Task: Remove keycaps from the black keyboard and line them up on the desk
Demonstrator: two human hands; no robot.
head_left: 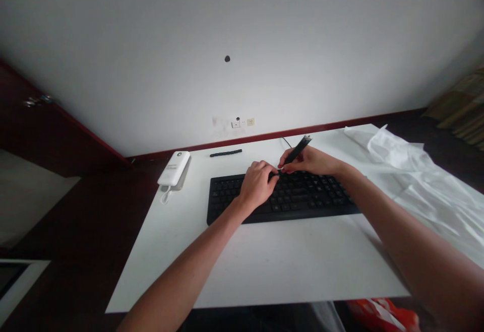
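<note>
A black keyboard (298, 198) lies flat on the white table (264, 261), partly covered by my hands. My left hand (259, 183) is closed over its upper rows, thumb and fingers pinching a small black keycap (276, 174). Touching or almost touching that piece is the lower tip of a black pen-like cleaning tool (298, 149), which my right hand (308, 161) grips at a slant. The tool's upper end is paler, perhaps bristled. Behind the keyboard lies a short row of black keycaps (226, 153).
At the table's left edge is a white power bank (174, 168) with a short looped cable (166, 195). Crumpled white sheeting (427, 191) covers the right side. A thin dark cable (286, 142) runs off the back edge. The wall has sockets (250, 122).
</note>
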